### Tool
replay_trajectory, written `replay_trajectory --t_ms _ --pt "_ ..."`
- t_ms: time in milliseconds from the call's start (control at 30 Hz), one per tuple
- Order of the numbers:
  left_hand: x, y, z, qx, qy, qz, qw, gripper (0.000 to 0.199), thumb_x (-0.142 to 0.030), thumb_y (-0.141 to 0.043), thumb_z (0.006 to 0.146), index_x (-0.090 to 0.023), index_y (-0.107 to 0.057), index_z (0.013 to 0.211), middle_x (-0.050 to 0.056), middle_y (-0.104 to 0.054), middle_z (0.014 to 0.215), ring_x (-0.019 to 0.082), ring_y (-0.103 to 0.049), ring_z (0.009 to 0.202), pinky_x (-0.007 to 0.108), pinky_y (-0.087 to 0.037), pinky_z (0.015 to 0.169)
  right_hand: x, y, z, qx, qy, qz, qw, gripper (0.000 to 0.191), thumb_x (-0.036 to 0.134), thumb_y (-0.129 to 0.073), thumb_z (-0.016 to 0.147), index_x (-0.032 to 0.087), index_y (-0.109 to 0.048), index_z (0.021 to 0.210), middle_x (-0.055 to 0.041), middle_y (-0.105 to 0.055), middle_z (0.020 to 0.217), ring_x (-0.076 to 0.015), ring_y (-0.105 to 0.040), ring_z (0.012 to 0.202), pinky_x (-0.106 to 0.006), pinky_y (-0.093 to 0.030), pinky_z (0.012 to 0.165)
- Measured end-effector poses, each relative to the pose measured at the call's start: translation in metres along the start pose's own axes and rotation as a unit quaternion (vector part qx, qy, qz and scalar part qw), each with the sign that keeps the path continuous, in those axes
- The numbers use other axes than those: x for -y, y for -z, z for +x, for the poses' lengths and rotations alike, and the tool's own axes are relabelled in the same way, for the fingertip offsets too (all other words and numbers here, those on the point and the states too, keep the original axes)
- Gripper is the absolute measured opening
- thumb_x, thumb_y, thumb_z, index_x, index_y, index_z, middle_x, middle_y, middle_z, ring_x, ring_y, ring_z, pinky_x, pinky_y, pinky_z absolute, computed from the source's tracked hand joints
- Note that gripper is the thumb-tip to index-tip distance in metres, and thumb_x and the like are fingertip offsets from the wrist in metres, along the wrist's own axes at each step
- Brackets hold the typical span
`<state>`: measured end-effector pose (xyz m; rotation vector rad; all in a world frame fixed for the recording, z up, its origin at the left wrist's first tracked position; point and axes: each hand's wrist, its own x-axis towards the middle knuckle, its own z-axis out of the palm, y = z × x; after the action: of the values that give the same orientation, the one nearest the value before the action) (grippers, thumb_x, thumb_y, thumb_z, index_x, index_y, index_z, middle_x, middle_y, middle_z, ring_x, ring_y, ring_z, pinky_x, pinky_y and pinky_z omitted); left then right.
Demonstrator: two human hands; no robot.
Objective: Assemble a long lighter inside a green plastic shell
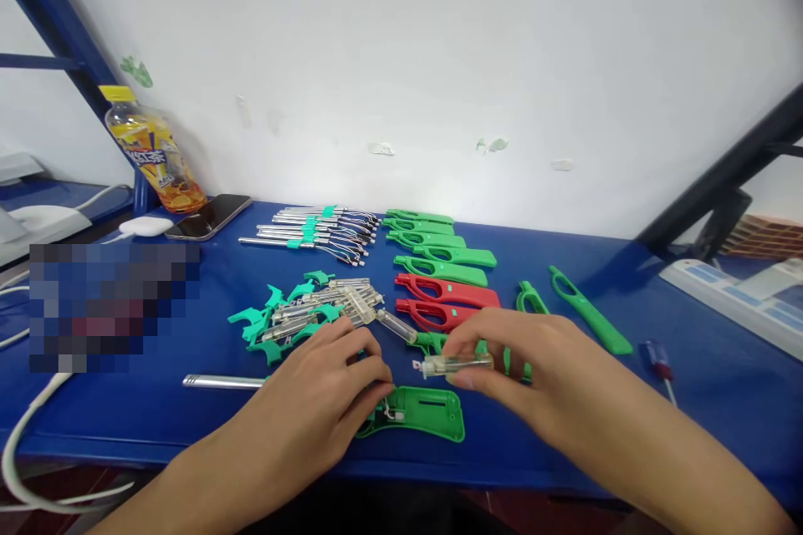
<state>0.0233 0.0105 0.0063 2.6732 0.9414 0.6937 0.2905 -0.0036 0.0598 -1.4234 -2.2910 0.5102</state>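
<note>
My left hand [326, 384] is closed over the left end of an open green lighter casing half [432, 414], its bent fingers and thumb pinched together there. White wire and a small dark part show inside the casing beside the fingertips. A silver metal tube [222, 382] sticks out to the left from behind that hand. Between the thumb and fingers of my right hand [527, 351] is a clear lighter fuel tank [457, 364], held level above the casing's right part. Beyond my left hand lies a pile of clear tanks [339, 301] mixed with teal plastic triggers [254, 322].
Silver tubes with wires [301, 226] lie at the back, near green casings [439, 267] and red casings [448, 291]. A screwdriver [658, 359] and power strip [733, 297] are at right. A drink bottle [154, 155] and phone [210, 217] stand at back left.
</note>
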Motion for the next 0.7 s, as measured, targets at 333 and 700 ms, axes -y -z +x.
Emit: replay_trajectory --t_ms 333,700 --pt "-0.002 -0.007 -0.014 -0.087 0.014 -0.021 0.996 0.016 -0.014 -0.054 0.11 -0.024 -0.066 0.116 0.0 -0.069 0.105 0.02 -0.06 0.098 0.035 -0.046 0.095 0.008 -0.015 0.019 0.041 0.005 -0.014 0.999 0.01 0.023 -0.07 0.1 0.032 -0.074 0.103 0.0073 -0.081 0.101 -0.0193 -0.074 0.087 -0.034 -0.049 0.076" --pt "0.0 -0.01 -0.016 -0.108 0.018 -0.028 0.994 0.014 -0.014 -0.056 0.11 -0.023 -0.066 0.114 0.001 -0.069 0.105 0.02 -0.06 0.097 0.037 -0.046 0.098 0.008 -0.025 0.02 0.045 0.025 -0.038 0.998 0.01 0.025 -0.069 0.1 0.032 -0.073 0.103 0.0075 -0.081 0.1 -0.0199 -0.074 0.082 -0.034 -0.048 0.071"
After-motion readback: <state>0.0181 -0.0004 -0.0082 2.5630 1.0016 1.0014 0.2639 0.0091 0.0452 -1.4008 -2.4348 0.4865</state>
